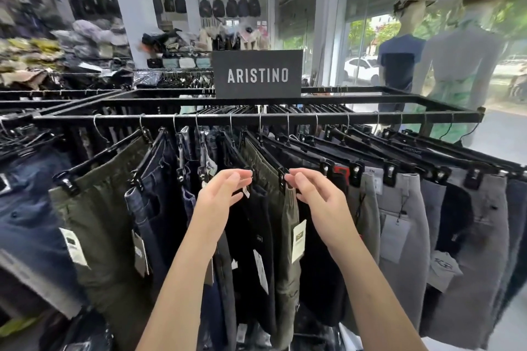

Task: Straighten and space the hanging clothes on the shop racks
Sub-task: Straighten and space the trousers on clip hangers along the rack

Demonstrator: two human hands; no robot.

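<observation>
A black rail (256, 118) carries several trousers on black clip hangers. In the middle hang black trousers (256, 236) and olive trousers (288, 251) with a paper tag. My left hand (225, 191) reaches the near end of the black trousers' hanger, its fingers loosely curved, with a small white label just under the fingertips. My right hand (310, 191) has its fingertips at the near clip (283, 177) of the olive trousers' hanger. Neither hand plainly closes round anything. To the left hang jeans (151, 208) and another olive pair (97, 222); grey trousers (405, 222) hang to the right.
An "ARISTINO" sign (258, 74) stands on the rack frame behind the rail. More racks and piled clothes (31, 60) fill the left and back. Two dressed mannequins (399, 60) stand by the glass shopfront at the right. A pillar (131, 6) rises behind.
</observation>
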